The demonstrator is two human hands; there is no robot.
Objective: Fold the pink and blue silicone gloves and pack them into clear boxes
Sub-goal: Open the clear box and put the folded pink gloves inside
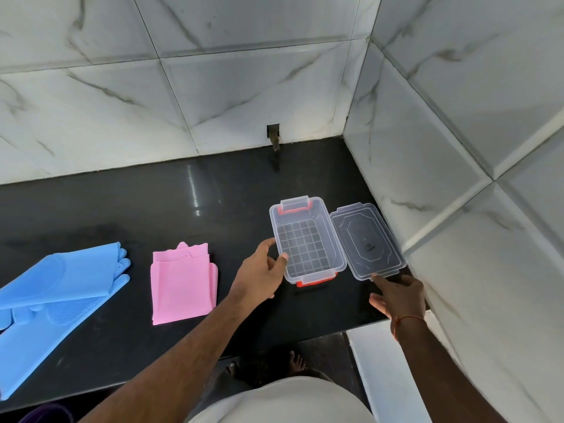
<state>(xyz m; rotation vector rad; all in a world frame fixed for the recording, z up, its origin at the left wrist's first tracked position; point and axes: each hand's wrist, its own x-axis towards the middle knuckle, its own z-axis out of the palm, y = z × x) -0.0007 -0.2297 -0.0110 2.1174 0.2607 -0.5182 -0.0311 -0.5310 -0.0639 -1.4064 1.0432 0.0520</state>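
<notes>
A clear box (306, 239) with orange clips and a grid-patterned bottom stands empty on the black counter. My left hand (262, 274) touches its near left wall, thumb on the rim. Its clear lid (367, 241) lies flat just right of the box. My right hand (398, 296) rests at the lid's near edge, index fingertip touching it, fingers apart. The folded pink gloves (181, 285) lie flat left of my left hand. The blue gloves (52, 303) lie spread out and overlapping at the far left, partly cut off by the frame.
The black counter (152, 203) ends against marble-tiled walls at the back and right. A small dark spout (274, 138) sticks out of the back wall. The counter's front edge runs below my arms; bare feet show on the floor underneath.
</notes>
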